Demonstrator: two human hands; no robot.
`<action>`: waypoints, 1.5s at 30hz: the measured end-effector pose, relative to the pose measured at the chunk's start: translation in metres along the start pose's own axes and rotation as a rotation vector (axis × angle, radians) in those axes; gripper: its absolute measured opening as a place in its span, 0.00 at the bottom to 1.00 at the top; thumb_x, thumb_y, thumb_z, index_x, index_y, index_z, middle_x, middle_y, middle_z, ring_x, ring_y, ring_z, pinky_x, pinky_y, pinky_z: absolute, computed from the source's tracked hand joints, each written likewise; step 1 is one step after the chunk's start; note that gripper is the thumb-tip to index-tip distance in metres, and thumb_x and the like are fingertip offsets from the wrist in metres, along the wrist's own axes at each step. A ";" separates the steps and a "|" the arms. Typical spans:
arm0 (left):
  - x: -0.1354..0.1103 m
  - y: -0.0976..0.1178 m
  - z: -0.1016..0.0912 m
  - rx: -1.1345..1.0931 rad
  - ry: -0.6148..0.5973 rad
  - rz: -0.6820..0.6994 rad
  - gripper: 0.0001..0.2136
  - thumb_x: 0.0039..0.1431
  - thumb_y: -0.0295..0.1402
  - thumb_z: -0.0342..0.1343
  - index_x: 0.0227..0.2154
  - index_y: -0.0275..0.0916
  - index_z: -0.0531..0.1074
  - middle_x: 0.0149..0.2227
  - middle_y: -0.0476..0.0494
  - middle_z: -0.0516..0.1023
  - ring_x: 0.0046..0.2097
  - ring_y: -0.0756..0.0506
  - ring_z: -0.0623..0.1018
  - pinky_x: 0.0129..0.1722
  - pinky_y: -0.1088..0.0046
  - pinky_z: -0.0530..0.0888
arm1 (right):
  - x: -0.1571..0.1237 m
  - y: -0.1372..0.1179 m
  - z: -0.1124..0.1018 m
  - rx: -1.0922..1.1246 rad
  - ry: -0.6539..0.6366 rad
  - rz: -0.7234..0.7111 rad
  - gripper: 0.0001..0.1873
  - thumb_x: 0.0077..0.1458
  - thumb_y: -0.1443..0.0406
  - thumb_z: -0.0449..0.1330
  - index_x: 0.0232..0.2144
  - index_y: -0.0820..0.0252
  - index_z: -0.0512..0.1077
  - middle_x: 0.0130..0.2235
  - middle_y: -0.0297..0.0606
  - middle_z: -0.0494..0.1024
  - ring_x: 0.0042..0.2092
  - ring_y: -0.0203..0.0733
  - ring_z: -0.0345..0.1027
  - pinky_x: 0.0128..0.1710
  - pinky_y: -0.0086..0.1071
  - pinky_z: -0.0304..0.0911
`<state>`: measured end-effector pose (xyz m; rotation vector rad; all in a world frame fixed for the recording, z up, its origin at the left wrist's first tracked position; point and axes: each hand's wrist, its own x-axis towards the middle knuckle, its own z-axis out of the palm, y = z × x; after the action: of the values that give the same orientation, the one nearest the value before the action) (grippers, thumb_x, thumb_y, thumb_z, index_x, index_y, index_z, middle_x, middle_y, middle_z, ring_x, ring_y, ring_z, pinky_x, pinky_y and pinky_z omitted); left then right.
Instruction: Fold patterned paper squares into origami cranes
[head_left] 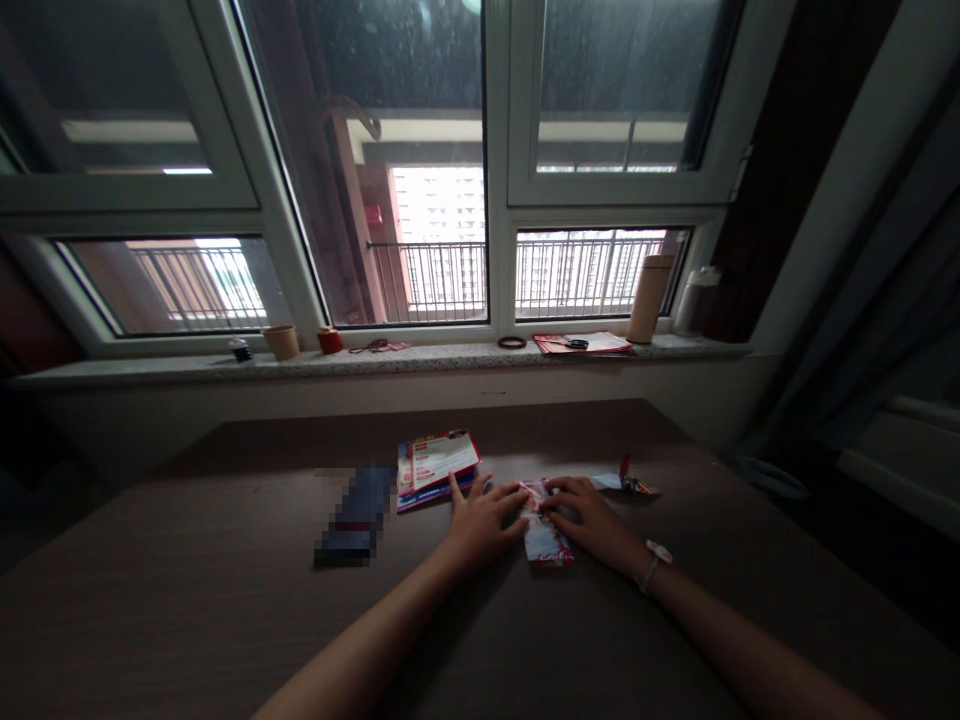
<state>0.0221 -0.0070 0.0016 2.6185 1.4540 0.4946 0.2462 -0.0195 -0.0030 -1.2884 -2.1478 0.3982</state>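
Both of my hands rest on a small colourful printed paper (545, 540) lying on the dark wooden table (225, 600). My left hand (480, 520) lies with fingers spread, its fingertips pressing the paper's left edge. My right hand (592, 520) presses the paper's top right part with its fingers close together and bent. The paper looks partly folded; its upper part is hidden under my fingers.
A stack of red and blue leaflets (435, 465) lies just left of my hands, a blurred dark object (356, 515) further left. A small folded paper piece (634, 485) sits right of my right hand. The windowsill (450, 358) holds cups, a flask (649, 298) and papers.
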 end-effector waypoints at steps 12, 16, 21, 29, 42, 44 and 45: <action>-0.001 -0.002 -0.002 -0.010 -0.017 0.008 0.22 0.59 0.54 0.47 0.56 0.62 0.62 0.60 0.55 0.66 0.63 0.31 0.55 0.53 0.27 0.28 | -0.001 0.005 0.002 0.064 -0.035 -0.011 0.14 0.57 0.57 0.58 0.43 0.52 0.76 0.53 0.40 0.68 0.56 0.47 0.59 0.58 0.41 0.55; -0.001 -0.002 -0.002 -0.019 -0.007 0.018 0.23 0.59 0.55 0.47 0.56 0.60 0.63 0.60 0.54 0.66 0.63 0.32 0.55 0.53 0.28 0.27 | -0.003 0.004 0.001 0.107 -0.062 -0.033 0.19 0.53 0.55 0.61 0.46 0.53 0.74 0.54 0.42 0.68 0.57 0.47 0.59 0.59 0.42 0.55; -0.002 0.000 -0.003 0.007 0.001 0.024 0.23 0.58 0.56 0.46 0.56 0.61 0.62 0.60 0.55 0.66 0.63 0.32 0.55 0.54 0.29 0.27 | -0.005 -0.001 -0.003 0.108 -0.099 -0.024 0.22 0.51 0.55 0.63 0.49 0.52 0.72 0.56 0.42 0.66 0.59 0.49 0.56 0.60 0.44 0.53; -0.002 0.001 -0.004 0.022 -0.018 0.027 0.24 0.59 0.56 0.45 0.57 0.62 0.61 0.61 0.54 0.64 0.64 0.33 0.56 0.55 0.30 0.29 | -0.005 0.001 -0.003 0.137 -0.113 -0.007 0.22 0.51 0.56 0.63 0.49 0.53 0.72 0.58 0.43 0.63 0.60 0.49 0.55 0.61 0.44 0.51; -0.002 0.001 -0.005 -0.002 -0.042 0.035 0.25 0.59 0.57 0.44 0.58 0.61 0.60 0.62 0.53 0.63 0.64 0.32 0.55 0.55 0.29 0.30 | -0.005 0.000 -0.004 0.128 -0.113 -0.009 0.22 0.52 0.55 0.62 0.50 0.52 0.72 0.58 0.42 0.63 0.61 0.49 0.54 0.62 0.44 0.50; -0.002 0.001 -0.005 -0.001 -0.035 0.030 0.25 0.59 0.57 0.44 0.58 0.61 0.60 0.62 0.53 0.63 0.64 0.32 0.55 0.56 0.30 0.30 | -0.005 0.001 -0.004 0.123 -0.116 -0.010 0.22 0.52 0.55 0.62 0.50 0.52 0.72 0.58 0.42 0.63 0.61 0.49 0.54 0.62 0.45 0.50; -0.002 0.000 -0.004 0.001 -0.027 0.026 0.24 0.59 0.56 0.45 0.57 0.61 0.61 0.62 0.53 0.63 0.64 0.32 0.55 0.56 0.30 0.29 | -0.005 0.001 -0.004 0.120 -0.116 -0.010 0.22 0.52 0.55 0.62 0.50 0.52 0.72 0.58 0.42 0.63 0.61 0.49 0.54 0.62 0.45 0.50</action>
<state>0.0203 -0.0089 0.0051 2.6372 1.4143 0.4596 0.2511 -0.0236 -0.0019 -1.2141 -2.1886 0.6022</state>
